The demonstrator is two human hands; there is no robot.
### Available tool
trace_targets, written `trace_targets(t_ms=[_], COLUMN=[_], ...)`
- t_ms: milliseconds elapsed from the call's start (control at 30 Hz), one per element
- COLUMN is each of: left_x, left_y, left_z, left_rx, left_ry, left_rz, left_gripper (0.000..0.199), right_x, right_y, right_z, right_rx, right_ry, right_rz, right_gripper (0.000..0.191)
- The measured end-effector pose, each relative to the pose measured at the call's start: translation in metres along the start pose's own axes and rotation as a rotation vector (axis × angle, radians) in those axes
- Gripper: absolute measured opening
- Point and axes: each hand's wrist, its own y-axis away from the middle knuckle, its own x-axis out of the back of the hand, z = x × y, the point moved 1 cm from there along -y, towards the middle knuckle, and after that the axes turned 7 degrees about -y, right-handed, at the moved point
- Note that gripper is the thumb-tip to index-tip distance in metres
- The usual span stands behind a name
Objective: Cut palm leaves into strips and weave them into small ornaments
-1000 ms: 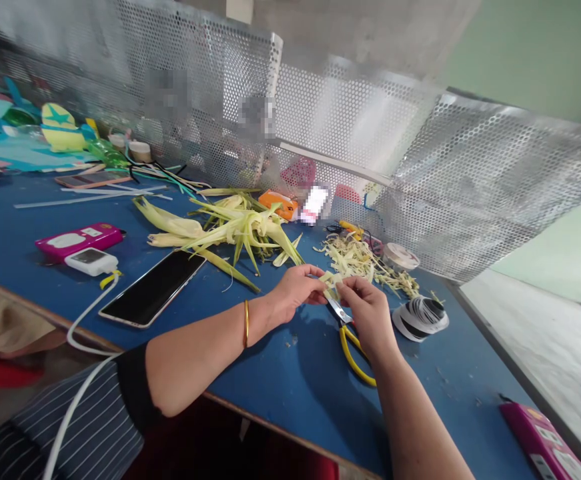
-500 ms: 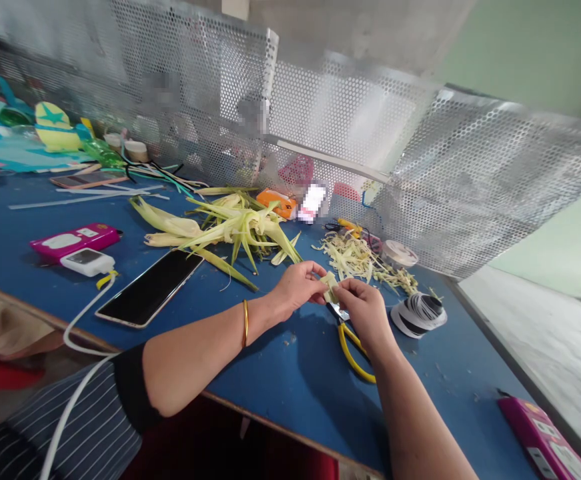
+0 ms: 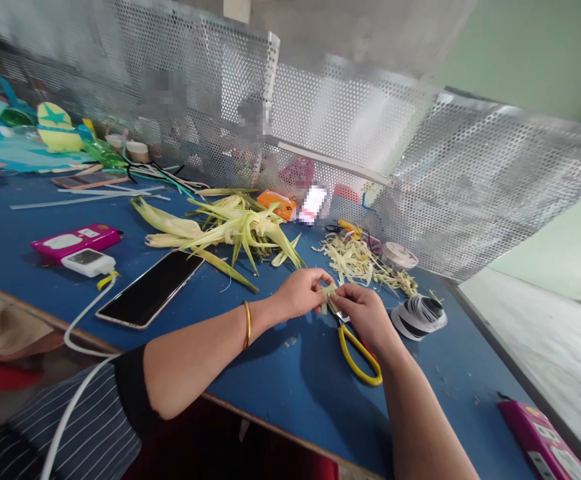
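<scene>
Between my two hands is a small pale-green strip of corn husk [image 3: 327, 293]. My left hand [image 3: 304, 291], with a gold bangle at the wrist, pinches it from the left. From the right, my right hand [image 3: 365, 310] pinches the same strip, the fingers partly hiding it. Under the hands lie scissors [image 3: 357, 357] with yellow handles, their blades mostly covered. Just beyond are a heap of shredded husk [image 3: 353, 257] and a larger pile of whole corn husks [image 3: 245, 230]. A black-and-white striped roll [image 3: 419, 317] stands right of my right hand.
A dark-screened phone [image 3: 151, 290] and a magenta box [image 3: 77, 243] lie at left, with a white cable [image 3: 85, 313] running off the edge. Another magenta box [image 3: 543, 433] is at lower right. A perforated metal screen [image 3: 330, 113] borders the blue table [image 3: 280, 380] behind.
Both hands have shifted slightly, and the husk strip between the fingers is turned differently. More of the scissors' handles now shows.
</scene>
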Motion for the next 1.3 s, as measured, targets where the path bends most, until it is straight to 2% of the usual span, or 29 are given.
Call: trace_targets(t_ms=[100, 267, 433, 500, 667, 800, 1067, 1200, 1300], left_x=[-0.001, 0.001, 0.002, 0.002, 0.003, 0.005, 0.009, 0.007, 0.005], left_y=[-0.001, 0.003, 0.007, 0.008, 0.004, 0.002, 0.007, 0.006, 0.004], left_z=[-0.001, 0.005, 0.011, 0.012, 0.009, 0.009, 0.017, 0.016, 0.014], left_rx=[0.049, 0.123, -0.027, -0.063, 0.035, 0.133, 0.05, 0.065, 0.159], left_ry=[0.11, 0.172, -0.177, -0.257, -0.081, 0.085, -0.214, -0.154, 0.007], left_rz=[-0.01, -0.012, 0.081, 0.129, 0.139, 0.187, 0.129, 0.117, 0.157], left_gripper=[0.021, 0.025, 0.021, 0.021, 0.03, 0.041, 0.033, 0.032, 0.037], right_x=[0.0, 0.0, -0.003, -0.005, -0.009, -0.008, -0.008, -0.009, -0.011], right_y=[-0.001, -0.002, 0.0, 0.0, 0.001, 0.001, 0.0, -0.001, 0.001], right_z=[0.001, 0.007, 0.008, 0.008, 0.001, -0.005, 0.003, 0.005, 0.004], right_rx=[-0.03, 0.021, -0.025, -0.053, -0.011, 0.046, -0.017, -0.005, 0.092], right_ry=[-0.083, 0.068, 0.095, 0.073, -0.239, -0.393, -0.258, -0.206, -0.139], right_rz=[-0.074, 0.09, 0.07, 0.099, 0.218, 0.224, 0.242, 0.244, 0.226], right_gripper=[0.026, 0.025, 0.024, 0.024, 0.026, 0.029, 0.015, 0.012, 0.016])
